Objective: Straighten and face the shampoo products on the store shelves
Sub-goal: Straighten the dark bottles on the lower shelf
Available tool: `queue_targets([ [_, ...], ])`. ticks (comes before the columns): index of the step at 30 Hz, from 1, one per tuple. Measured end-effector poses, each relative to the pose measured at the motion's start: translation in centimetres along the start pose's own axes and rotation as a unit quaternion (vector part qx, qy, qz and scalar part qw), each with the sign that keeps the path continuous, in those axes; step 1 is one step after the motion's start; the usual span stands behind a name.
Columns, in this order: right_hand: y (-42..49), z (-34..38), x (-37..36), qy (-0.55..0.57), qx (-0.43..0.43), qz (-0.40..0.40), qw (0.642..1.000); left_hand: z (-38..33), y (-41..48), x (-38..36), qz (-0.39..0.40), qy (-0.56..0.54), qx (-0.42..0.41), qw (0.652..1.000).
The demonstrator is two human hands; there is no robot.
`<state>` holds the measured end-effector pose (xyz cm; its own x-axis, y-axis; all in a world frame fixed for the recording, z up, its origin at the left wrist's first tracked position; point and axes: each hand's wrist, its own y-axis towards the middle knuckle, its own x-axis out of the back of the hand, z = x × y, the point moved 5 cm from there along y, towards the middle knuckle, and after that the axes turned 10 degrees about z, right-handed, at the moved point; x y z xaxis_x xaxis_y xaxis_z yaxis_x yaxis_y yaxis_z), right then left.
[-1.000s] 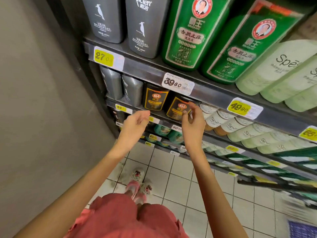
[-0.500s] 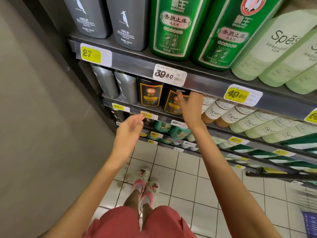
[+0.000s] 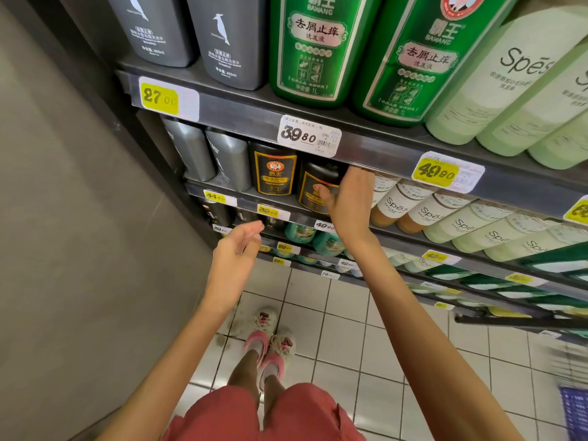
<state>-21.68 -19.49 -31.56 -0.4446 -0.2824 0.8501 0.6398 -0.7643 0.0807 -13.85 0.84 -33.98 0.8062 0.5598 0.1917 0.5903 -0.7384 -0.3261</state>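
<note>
"Shampoo, second shelf [image 3: 245,203] down, toward its left end. The black bottle [image 3: 310,186] with the gold label is the one being worked on. It stands at the shelf's front edge, and its label looks turned a little off square."

"Which hand has it?"

"The right hand [image 3: 346,202]. The thumb lies across the label and the fingers wrap round the bottle's right side, up under the edge of the top shelf [image 3: 241,119]. That's a firm grasp. The left hand [image 3: 237,253] is free, with its fingers loose and nothing in it. It hangs lower and to the left, in front of the third shelf's edge and well apart from the bottle."

"How much is done?"

"Hard to say for the whole bay. The neighbouring black bottle [image 3: 273,173], just to the left, faces forward, and so do the grey bottles [image 3: 219,36] and green bottles [image 3: 305,49] on the top shelf. I'd call this one mid-turn and not yet squared."

"And what's left?"

"Likely the pale bottles [image 3: 423,211] to the right on the second shelf. They appear to lean, but the wide lens may be exaggerating that. The lower shelves are too small to judge."
</note>
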Motion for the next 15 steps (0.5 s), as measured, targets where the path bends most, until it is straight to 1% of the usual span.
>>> queue_targets([
  [3,0.4,0.0,0.1,-0.045,0.009,0.006,0.999,0.2,0.0,0.0,0.001,0.000,0.000,1.000],
  [7,0.6,0.1,-0.3,-0.044,0.016,0.035,0.998,0.6,-0.5,1.0,-0.005,-0.004,0.005,1.000],
  [11,0.0,-0.2,-0.4,-0.041,-0.015,0.010,0.999,1.1,-1.1,4.3,-0.059,-0.023,0.009,0.998],
  [13,-0.2,-0.6,-0.4,-0.048,-0.040,0.010,0.998,1.3,-1.3,5.9,-0.086,-0.026,0.011,0.996],
  [15,-0.5,-0.7,-0.5,-0.042,-0.043,0.014,0.998,1.5,-1.5,7.0,-0.100,-0.026,0.011,0.995],
])
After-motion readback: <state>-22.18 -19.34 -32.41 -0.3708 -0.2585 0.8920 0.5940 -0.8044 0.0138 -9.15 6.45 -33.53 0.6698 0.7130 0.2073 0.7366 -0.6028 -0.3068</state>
